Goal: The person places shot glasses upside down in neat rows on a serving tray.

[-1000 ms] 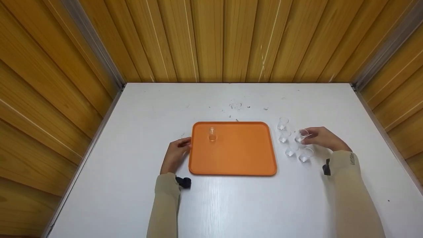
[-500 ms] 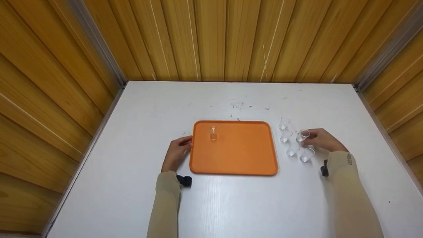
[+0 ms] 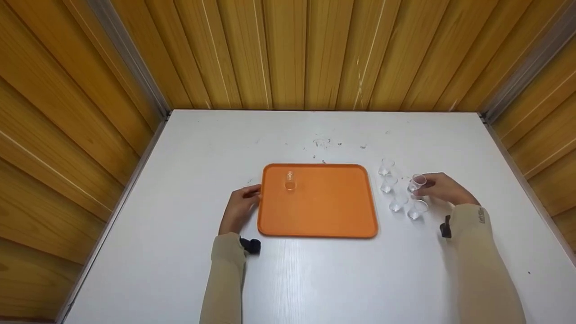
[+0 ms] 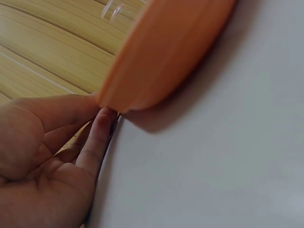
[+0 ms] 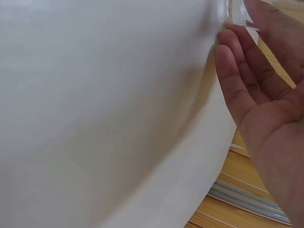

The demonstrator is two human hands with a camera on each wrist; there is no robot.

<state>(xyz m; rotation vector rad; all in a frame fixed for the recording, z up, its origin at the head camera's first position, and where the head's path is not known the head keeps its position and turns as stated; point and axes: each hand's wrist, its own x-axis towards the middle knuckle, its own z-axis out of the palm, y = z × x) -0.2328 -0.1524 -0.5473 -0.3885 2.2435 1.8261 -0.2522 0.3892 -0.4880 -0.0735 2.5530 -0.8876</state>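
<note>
In the head view, an orange tray (image 3: 324, 202) lies on the table, with one small clear cup (image 3: 290, 181) near its far left corner. My left hand (image 3: 238, 207) rests beside the tray's left edge; in the left wrist view its fingertips (image 4: 101, 118) touch the rim. To the right of the tray, my right hand (image 3: 443, 188) pinches a small clear cup (image 3: 416, 182) between thumb and fingers. That cup is upright, and in the right wrist view only a bit of it (image 5: 236, 13) shows at the top edge.
Several more clear cups stand close together right of the tray, among them a front one (image 3: 417, 210) and a back one (image 3: 386, 166). Wood-patterned walls (image 3: 288, 54) enclose the white table (image 3: 315, 279) at the back and sides. Dark marks (image 3: 321, 143) dot the surface behind the tray.
My right hand has shifted slightly to the right with its cup, away from the other cups. My left hand and the tray stay in place; the head view shifts a little.
</note>
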